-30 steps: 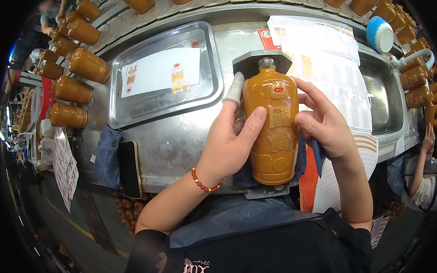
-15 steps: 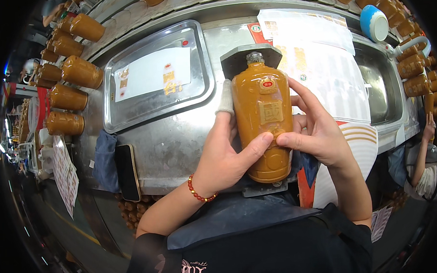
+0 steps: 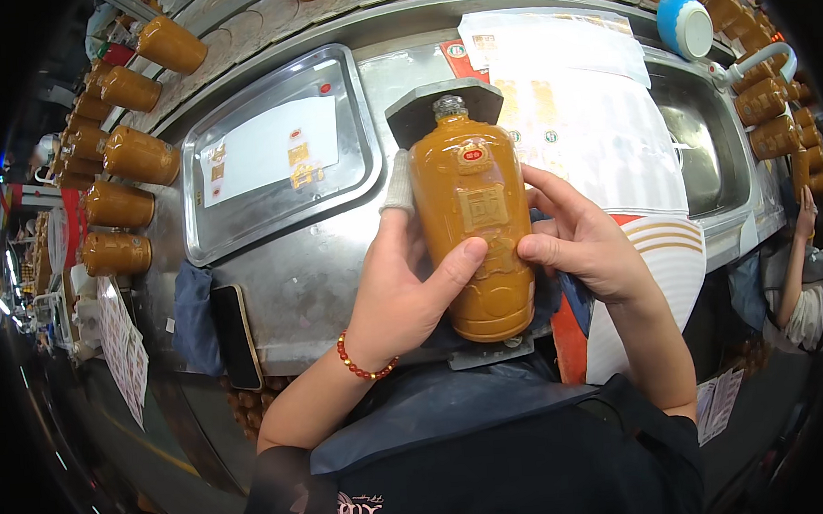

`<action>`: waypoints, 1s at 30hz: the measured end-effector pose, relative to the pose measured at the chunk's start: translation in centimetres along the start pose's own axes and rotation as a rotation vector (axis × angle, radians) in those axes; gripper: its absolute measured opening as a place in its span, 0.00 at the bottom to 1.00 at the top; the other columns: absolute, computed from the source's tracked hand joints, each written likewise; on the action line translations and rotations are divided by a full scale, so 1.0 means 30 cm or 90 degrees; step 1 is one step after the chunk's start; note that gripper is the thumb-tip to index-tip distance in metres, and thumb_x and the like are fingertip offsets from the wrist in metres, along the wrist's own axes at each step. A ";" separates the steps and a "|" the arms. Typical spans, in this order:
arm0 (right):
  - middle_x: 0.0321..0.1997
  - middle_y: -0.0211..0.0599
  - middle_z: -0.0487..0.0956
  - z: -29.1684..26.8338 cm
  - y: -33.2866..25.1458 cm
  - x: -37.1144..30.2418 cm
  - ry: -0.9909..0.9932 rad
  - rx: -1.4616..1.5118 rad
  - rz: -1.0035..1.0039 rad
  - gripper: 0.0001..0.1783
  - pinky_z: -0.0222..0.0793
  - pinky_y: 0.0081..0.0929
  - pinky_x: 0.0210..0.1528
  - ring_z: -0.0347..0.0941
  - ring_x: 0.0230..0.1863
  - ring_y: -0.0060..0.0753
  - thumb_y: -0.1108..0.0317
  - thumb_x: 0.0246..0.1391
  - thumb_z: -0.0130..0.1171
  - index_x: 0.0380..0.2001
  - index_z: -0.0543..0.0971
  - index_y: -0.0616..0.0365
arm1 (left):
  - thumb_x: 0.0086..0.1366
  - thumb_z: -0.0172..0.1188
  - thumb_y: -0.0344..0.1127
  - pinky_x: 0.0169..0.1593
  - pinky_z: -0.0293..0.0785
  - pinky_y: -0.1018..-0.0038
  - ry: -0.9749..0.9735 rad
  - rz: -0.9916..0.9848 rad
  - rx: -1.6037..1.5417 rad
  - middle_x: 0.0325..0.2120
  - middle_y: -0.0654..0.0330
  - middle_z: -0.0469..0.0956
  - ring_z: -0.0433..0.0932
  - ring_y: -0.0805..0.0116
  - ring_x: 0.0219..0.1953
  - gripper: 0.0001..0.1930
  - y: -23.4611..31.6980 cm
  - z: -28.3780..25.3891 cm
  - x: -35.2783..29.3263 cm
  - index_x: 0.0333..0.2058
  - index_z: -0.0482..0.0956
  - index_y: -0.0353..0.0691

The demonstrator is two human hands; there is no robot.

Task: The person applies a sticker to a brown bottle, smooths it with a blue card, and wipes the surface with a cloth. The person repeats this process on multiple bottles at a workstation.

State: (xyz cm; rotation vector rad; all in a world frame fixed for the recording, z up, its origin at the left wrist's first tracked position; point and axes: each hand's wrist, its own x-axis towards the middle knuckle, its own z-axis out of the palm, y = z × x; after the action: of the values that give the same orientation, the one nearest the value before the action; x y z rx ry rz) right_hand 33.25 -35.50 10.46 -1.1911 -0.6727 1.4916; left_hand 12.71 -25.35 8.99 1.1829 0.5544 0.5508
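A glossy brown bottle (image 3: 468, 176) lies on its back in front of me, its clear threaded neck (image 3: 449, 106) pointing away. A grey octagonal plate (image 3: 403, 113) shows behind the neck. My left hand (image 3: 396, 281) is wrapped round the left side, its thumb resting on the front beside the lower gold label (image 3: 500, 255). A white knitted cover (image 3: 396, 182) sheathes one of its fingers. My right hand (image 3: 588, 254) grips the right side, with the thumb at that label's right edge. Higher up are a square gold label (image 3: 484, 206) and a small red-and-gold one (image 3: 472, 155).
A metal tray (image 3: 192, 225) holding a white label sheet (image 3: 262, 151) sits left on the steel bench. Larger label sheets (image 3: 600, 148) and a sink (image 3: 700, 143) are to the right. A phone (image 3: 237, 338) lies by the near edge. Brown bottles (image 3: 120, 205) line both sides.
My thumbs have moved apart, uncovering more of the lower label; the right thumb has shifted to the bottle's edge. The bench and bottle appear slightly further left in the picture.
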 end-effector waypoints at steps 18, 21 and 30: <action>0.58 0.41 0.76 -0.009 0.019 0.011 0.038 -0.031 0.009 0.40 0.70 0.14 0.37 0.75 0.42 0.15 0.63 0.64 0.68 0.73 0.63 0.62 | 0.76 0.58 0.33 0.74 0.56 0.60 -0.033 0.045 -0.014 0.70 0.47 0.60 0.61 0.58 0.72 0.39 -0.021 -0.003 -0.008 0.74 0.43 0.28; 0.57 0.40 0.77 -0.021 0.023 0.011 0.032 0.006 0.012 0.40 0.70 0.14 0.36 0.74 0.42 0.15 0.63 0.63 0.68 0.73 0.63 0.62 | 0.75 0.60 0.34 0.74 0.56 0.60 -0.022 0.046 -0.050 0.70 0.46 0.60 0.60 0.58 0.72 0.40 -0.027 -0.003 -0.012 0.74 0.44 0.28; 0.54 0.37 0.79 -0.018 0.039 0.009 0.048 -0.044 -0.003 0.37 0.69 0.14 0.36 0.72 0.39 0.14 0.59 0.65 0.66 0.72 0.66 0.61 | 0.74 0.61 0.37 0.75 0.54 0.62 -0.058 0.044 0.045 0.73 0.49 0.56 0.58 0.60 0.74 0.43 -0.057 -0.023 -0.028 0.75 0.41 0.31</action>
State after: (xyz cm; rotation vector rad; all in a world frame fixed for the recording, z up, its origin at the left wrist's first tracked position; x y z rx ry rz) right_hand 33.31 -35.67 9.14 -1.2902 -0.6801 1.4223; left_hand 11.82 -25.90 7.26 1.2913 0.4593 0.5376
